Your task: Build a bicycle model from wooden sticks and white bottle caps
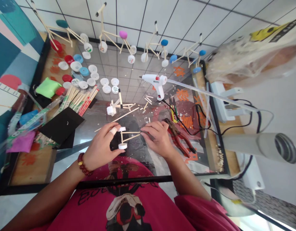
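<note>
Between my hands is a small wooden stick frame (131, 132), a narrow wedge with a white bottle cap (122, 146) at each end of its short side. My left hand (99, 146) grips the two caps, thumb on the near one and fingers at the far one. At the frame's pointed end, my right hand (157, 138) pinches the stick tips between thumb and fingers. Just beyond, a second stick piece (121, 105) with white caps and a black-tipped upright stands on the glass tabletop. A loose long stick (126, 115) lies between that piece and my left hand.
A white glue gun (156, 84) lies at the back, its cord running right. Red-handled pliers (180, 138) rest beside my right hand. Several finished stick bicycles (109, 35) line the back wall. Bottle caps (84, 71), bundled sticks (77, 98) and black card (62, 125) lie left.
</note>
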{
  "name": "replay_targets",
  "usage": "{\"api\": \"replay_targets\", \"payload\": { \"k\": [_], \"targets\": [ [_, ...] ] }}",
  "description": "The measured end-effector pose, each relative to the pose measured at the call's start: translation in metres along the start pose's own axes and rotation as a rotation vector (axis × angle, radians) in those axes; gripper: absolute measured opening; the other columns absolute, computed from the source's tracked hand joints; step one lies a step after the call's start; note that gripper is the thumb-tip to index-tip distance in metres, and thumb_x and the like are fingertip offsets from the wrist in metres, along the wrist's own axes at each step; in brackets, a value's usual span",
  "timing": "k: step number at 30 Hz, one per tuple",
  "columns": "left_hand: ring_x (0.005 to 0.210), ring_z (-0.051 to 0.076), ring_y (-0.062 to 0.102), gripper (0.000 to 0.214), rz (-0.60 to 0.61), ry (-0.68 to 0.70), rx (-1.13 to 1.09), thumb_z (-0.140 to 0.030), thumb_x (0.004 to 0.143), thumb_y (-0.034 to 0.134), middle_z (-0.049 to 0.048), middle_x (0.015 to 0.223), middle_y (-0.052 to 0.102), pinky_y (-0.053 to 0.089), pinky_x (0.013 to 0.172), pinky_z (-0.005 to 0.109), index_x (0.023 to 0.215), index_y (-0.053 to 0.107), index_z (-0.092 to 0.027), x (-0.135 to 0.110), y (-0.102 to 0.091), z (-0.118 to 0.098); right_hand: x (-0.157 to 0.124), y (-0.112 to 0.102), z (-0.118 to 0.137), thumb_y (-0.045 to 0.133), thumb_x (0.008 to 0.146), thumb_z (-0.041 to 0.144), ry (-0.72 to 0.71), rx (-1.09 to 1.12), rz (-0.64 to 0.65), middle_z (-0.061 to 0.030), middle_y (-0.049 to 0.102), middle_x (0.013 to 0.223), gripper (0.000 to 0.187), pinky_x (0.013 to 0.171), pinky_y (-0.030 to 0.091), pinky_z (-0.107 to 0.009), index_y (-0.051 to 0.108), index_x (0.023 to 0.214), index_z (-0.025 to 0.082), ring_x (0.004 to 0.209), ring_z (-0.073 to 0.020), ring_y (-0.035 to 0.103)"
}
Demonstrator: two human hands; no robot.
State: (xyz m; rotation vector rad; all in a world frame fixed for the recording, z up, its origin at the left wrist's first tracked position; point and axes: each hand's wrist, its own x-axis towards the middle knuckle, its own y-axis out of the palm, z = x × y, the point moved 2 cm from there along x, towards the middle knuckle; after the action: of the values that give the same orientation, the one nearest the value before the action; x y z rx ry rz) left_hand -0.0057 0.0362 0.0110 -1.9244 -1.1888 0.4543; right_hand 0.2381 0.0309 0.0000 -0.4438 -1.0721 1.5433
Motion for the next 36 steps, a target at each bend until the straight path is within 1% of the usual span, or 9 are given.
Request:
{"api": "replay_targets", "payload": {
  "k": [3, 7, 9, 12, 16, 23, 31, 33, 36],
  "targets": [
    [0.129, 0.034, 0.054, 0.072, -0.003, -0.005, -0.01, -0.029, 0.073, 0.082, 0.0165, 0.136, 0.054, 0.048, 0.109, 0.05, 0.137, 0.048, -0.018, 0.0001, -0.0004, -0.0002, -0.0003, -0.0019, 0.0014, 0.064, 0.09, 0.023, -0.024, 0.004, -0.024, -0.0018, 0.071, 0.095, 0.006, 0.09, 0.029, -0.041, 0.068, 0.094, 0.024, 0.09, -0.0184, 0.062],
    [0.128, 0.034, 0.054, 0.074, -0.004, -0.008, 0.001, -0.029, 0.073, 0.082, 0.0164, 0.137, 0.053, 0.048, 0.109, 0.051, 0.138, 0.047, -0.019, -0.0001, 0.0001, 0.0007, -0.0018, -0.0007, 0.0018, 0.064, 0.086, 0.019, -0.103, 0.017, 0.037, 0.0006, 0.069, 0.09, 0.007, 0.088, 0.026, -0.042, 0.068, 0.086, 0.025, 0.086, -0.0172, 0.061],
    [0.128, 0.034, 0.054, 0.074, -0.006, -0.012, 0.008, -0.029, 0.074, 0.082, 0.0164, 0.137, 0.053, 0.048, 0.109, 0.051, 0.138, 0.046, -0.019, -0.0004, 0.0005, 0.0015, -0.0026, 0.0, 0.0004, 0.064, 0.085, 0.019, -0.102, 0.016, 0.039, 0.0009, 0.07, 0.09, 0.007, 0.089, 0.026, -0.042, 0.067, 0.085, 0.024, 0.085, -0.0169, 0.061],
    [0.128, 0.034, 0.054, 0.074, -0.011, -0.018, 0.016, -0.03, 0.074, 0.082, 0.0165, 0.137, 0.053, 0.048, 0.109, 0.051, 0.137, 0.046, -0.019, -0.0008, 0.0008, 0.0018, -0.0032, 0.0011, -0.0022, 0.066, 0.083, 0.021, -0.064, 0.007, 0.023, -0.0003, 0.071, 0.094, 0.009, 0.09, 0.026, -0.042, 0.068, 0.091, 0.024, 0.088, -0.018, 0.061],
    [0.128, 0.034, 0.054, 0.073, -0.008, -0.025, 0.025, -0.031, 0.074, 0.082, 0.0168, 0.137, 0.052, 0.047, 0.109, 0.052, 0.137, 0.046, -0.019, -0.0011, 0.0002, 0.0008, -0.0029, 0.003, -0.0025, 0.067, 0.086, 0.025, -0.041, -0.008, 0.039, -0.0019, 0.071, 0.095, 0.013, 0.09, 0.026, -0.042, 0.069, 0.099, 0.024, 0.09, -0.0186, 0.061],
    [0.13, 0.035, 0.052, 0.072, 0.008, -0.025, 0.008, -0.03, 0.074, 0.081, 0.0164, 0.138, 0.051, 0.046, 0.11, 0.052, 0.136, 0.047, -0.02, -0.0018, -0.0005, 0.0009, -0.0023, 0.0052, 0.0001, 0.061, 0.093, 0.025, -0.039, -0.018, 0.09, -0.0007, 0.071, 0.092, 0.011, 0.091, 0.025, -0.042, 0.072, 0.096, 0.025, 0.089, -0.0169, 0.061],
    [0.129, 0.034, 0.053, 0.071, 0.01, -0.021, 0.019, -0.03, 0.074, 0.081, 0.0173, 0.138, 0.052, 0.047, 0.109, 0.051, 0.136, 0.047, -0.018, -0.0007, -0.002, 0.0001, -0.0011, 0.0012, -0.0022, 0.063, 0.092, 0.026, -0.04, 0.003, 0.067, -0.0012, 0.071, 0.093, 0.008, 0.091, 0.025, -0.042, 0.071, 0.093, 0.024, 0.09, -0.0174, 0.061],
    [0.129, 0.034, 0.053, 0.071, 0.011, -0.016, 0.025, -0.03, 0.075, 0.081, 0.017, 0.138, 0.052, 0.047, 0.109, 0.051, 0.136, 0.047, -0.018, -0.0008, -0.0023, 0.0004, -0.0007, -0.0006, -0.0039, 0.061, 0.092, 0.024, -0.028, -0.009, 0.063, -0.0013, 0.071, 0.094, 0.01, 0.09, 0.024, -0.042, 0.071, 0.092, 0.024, 0.091, -0.0177, 0.061],
    [0.13, 0.034, 0.052, 0.072, 0.018, -0.002, 0.034, -0.029, 0.075, 0.081, 0.0173, 0.138, 0.052, 0.047, 0.11, 0.051, 0.137, 0.047, -0.018, -0.001, -0.0025, 0.001, -0.001, -0.0011, -0.0066, 0.056, 0.093, 0.02, -0.013, -0.016, 0.061, -0.002, 0.071, 0.098, 0.016, 0.09, 0.024, -0.042, 0.07, 0.097, 0.024, 0.093, -0.0182, 0.06]
  ]
}}
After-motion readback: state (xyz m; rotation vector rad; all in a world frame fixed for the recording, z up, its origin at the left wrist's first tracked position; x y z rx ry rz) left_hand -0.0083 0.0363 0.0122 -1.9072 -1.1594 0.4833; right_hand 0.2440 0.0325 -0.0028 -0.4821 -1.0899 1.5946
